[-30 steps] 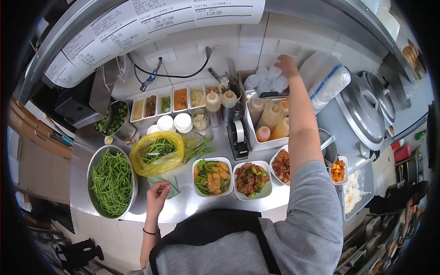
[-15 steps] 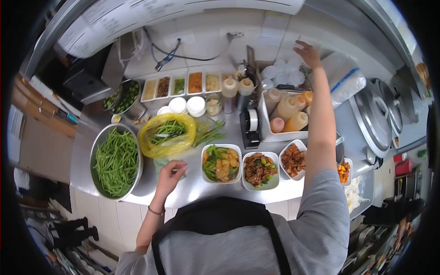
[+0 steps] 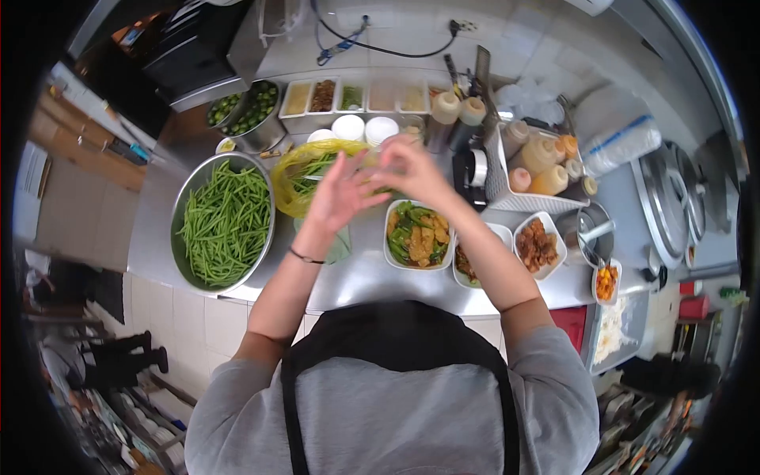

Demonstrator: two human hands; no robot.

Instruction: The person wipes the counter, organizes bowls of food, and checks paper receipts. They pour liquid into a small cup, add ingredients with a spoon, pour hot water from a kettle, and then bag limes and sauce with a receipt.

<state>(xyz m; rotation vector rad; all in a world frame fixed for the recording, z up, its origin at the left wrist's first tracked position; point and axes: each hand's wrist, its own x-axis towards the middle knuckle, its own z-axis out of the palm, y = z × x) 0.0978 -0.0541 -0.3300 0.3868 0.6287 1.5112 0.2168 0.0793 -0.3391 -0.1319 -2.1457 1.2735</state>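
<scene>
My left hand (image 3: 342, 194) is raised over the front of the yellow plastic bag (image 3: 289, 186), fingers spread and palm partly showing. Close beside it, my right hand (image 3: 416, 172) hovers above the counter with thumb and fingers curled together in a pinch. Motion smears those fingertips, and whatever they hold cannot be made out. Green beans lie in the opened bag. A large steel bowl (image 3: 178, 252) of green beans (image 3: 226, 226) stands to the left. Under my right forearm are a white bowl of meat and green peppers (image 3: 418, 236) and another partly covered bowl (image 3: 500, 234).
Behind are white lidded tubs (image 3: 348, 127), seasoning containers (image 3: 322, 95) and a tape dispenser (image 3: 469, 176). To the right stand a white basket (image 3: 497, 178) of squeeze bottles, a bowl of browned meat (image 3: 538, 244), a steel pot (image 3: 590, 218) and large metal lids (image 3: 669, 206).
My right hand has come back from the clear plastic cups or lids at the back right to beside my left. My left hand has risen toward the bag. The view has shifted.
</scene>
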